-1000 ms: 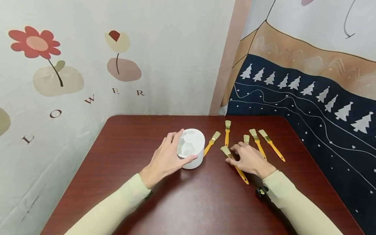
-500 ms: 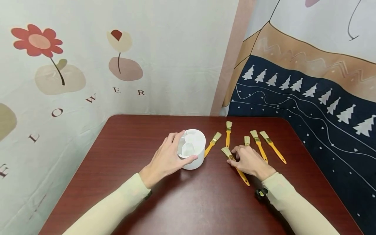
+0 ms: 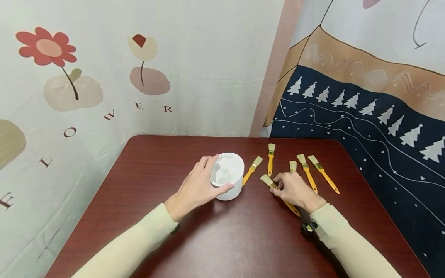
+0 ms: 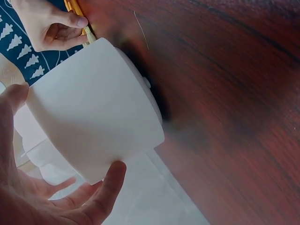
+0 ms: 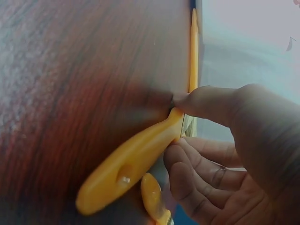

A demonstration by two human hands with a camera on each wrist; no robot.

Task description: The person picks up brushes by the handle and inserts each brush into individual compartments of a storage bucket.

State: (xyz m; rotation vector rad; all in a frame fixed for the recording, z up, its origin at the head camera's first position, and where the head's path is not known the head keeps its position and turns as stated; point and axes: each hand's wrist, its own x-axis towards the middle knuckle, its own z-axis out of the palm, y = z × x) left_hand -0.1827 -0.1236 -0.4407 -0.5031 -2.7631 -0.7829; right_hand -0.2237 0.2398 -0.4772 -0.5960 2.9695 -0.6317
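A white round container with inner dividers stands on the table, and my left hand grips it with the thumb at the near side and the fingers round the rim. In the left wrist view its smooth white wall fills the middle. My right hand pinches a paintbrush with a yellow handle and pale bristles near its metal band. The right wrist view shows that brush's handle, with a hole at its end, sloping out from thumb and fingers. Another brush is partly hidden behind the right hand.
More yellow-handled brushes lie about: one right beside the container, one toward the back, and two at the right. The dark red table ends at printed curtains behind it.
The pinched brush has shifted slightly under my right hand, its handle end swinging a little to the right and up. The left hand holds the container in the same place.
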